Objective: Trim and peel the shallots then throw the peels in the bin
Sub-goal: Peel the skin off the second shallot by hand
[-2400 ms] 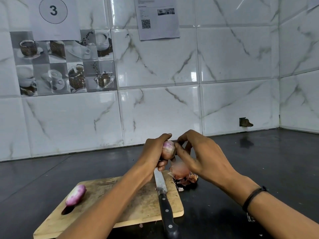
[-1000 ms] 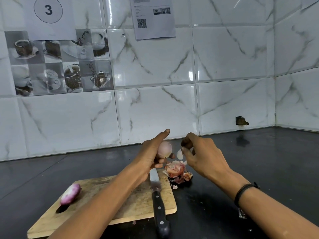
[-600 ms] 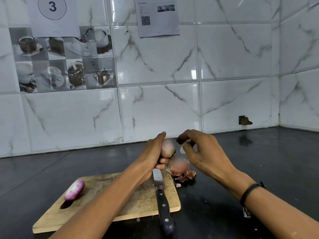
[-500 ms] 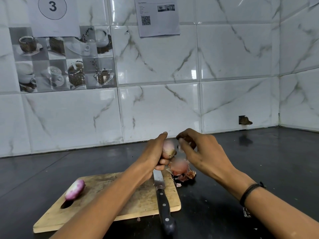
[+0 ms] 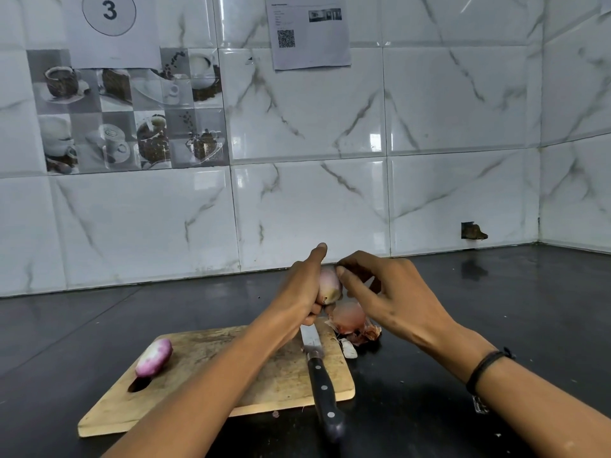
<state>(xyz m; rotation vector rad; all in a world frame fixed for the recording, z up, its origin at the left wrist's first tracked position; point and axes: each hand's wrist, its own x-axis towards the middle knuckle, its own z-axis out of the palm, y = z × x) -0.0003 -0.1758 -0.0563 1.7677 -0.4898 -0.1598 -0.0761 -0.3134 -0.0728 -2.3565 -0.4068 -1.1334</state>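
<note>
My left hand (image 5: 302,290) holds a pale pink shallot (image 5: 329,285) upright above the far end of the wooden cutting board (image 5: 211,385). My right hand (image 5: 386,294) pinches the shallot's top with thumb and fingertip. Below them a heap of reddish peels (image 5: 352,323) lies on the black counter at the board's far right corner. A peeled purple-white shallot (image 5: 153,357) rests on the board's left side. A black-handled knife (image 5: 322,388) lies along the board's right edge, blade pointing away from me.
The black counter (image 5: 496,325) stretches to the right and meets white marble-look tiled walls behind and at the right. A small peel scrap (image 5: 275,414) lies by the board's near edge. No bin is in view.
My right hand pulled away from the shallot with a bit of skin, then came back to its top. The left hand kept holding the shallot in about the same place.
</note>
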